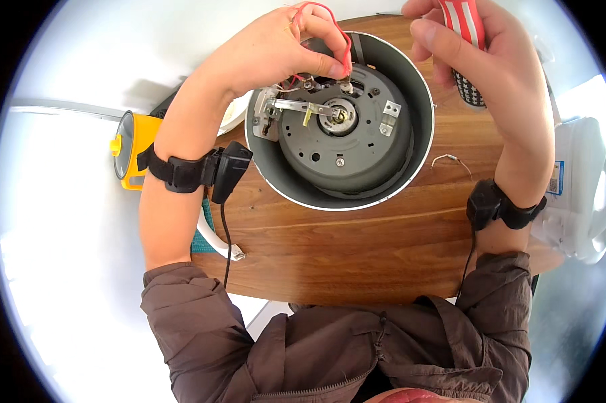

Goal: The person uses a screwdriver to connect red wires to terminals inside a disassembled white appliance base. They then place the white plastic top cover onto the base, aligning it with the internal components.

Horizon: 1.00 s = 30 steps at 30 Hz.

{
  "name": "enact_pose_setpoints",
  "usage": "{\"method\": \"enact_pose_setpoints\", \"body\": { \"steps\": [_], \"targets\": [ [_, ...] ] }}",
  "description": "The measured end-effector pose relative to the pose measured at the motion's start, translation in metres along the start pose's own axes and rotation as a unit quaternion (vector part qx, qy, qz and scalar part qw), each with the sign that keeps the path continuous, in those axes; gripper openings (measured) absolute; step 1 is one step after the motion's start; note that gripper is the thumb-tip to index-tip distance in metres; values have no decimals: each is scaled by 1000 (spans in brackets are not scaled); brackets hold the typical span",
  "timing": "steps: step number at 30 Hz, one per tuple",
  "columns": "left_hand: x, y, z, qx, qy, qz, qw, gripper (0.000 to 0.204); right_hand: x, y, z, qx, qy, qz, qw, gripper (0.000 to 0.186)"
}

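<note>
A grey round metal housing point(422, 114) with a pale rim, like a rice cooker's body turned over, sits on the wooden table. Inside it is a dark grey disc point(303, 144) with screws, brackets and a metal lever point(299, 105) reaching its centre. My left hand point(269, 54) is over the far left part of the housing, thumb and fingers pinching a red wire point(348, 43) above a terminal point(346, 87) on the disc. My right hand point(501, 60), raised right of the housing, grips a screwdriver by its red, white and black handle point(462, 23); its shaft is hidden.
A short loose wire point(454, 158) lies right of the housing. At left are a yellow device point(138, 144), a white curved part point(212, 235) and a green mat point(201, 243). A whitish plastic container point(578, 201) stands at right. Black cabled devices are strapped to both forearms.
</note>
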<state>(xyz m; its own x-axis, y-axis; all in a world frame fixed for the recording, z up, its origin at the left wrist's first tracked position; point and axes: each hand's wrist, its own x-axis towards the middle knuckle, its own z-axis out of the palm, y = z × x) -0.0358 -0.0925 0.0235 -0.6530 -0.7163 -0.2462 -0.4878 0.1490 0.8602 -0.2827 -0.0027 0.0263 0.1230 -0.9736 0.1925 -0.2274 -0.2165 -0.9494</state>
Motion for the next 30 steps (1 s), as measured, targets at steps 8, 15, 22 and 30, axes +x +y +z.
{"method": "enact_pose_setpoints", "body": {
  "steps": [8, 15, 22, 30],
  "targets": [
    [5, -4, 6, 83, 16, 33, 996, 8, -12, -14, 10, -96, 79, -11, 992, 24],
    [-2, 2, 9, 142, 46, 11, 989, 9, -6, -1, -14, 36, 10, -43, 998, 26],
    [-2, -2, 6, 118, 62, 0, 991, 11, -5, 6, -9, -2, 50, -84, 995, 27],
    [-4, 3, 10, 54, 55, -11, 997, 12, -3, 6, -12, 6, 40, -101, 994, 29]
  ]
}}
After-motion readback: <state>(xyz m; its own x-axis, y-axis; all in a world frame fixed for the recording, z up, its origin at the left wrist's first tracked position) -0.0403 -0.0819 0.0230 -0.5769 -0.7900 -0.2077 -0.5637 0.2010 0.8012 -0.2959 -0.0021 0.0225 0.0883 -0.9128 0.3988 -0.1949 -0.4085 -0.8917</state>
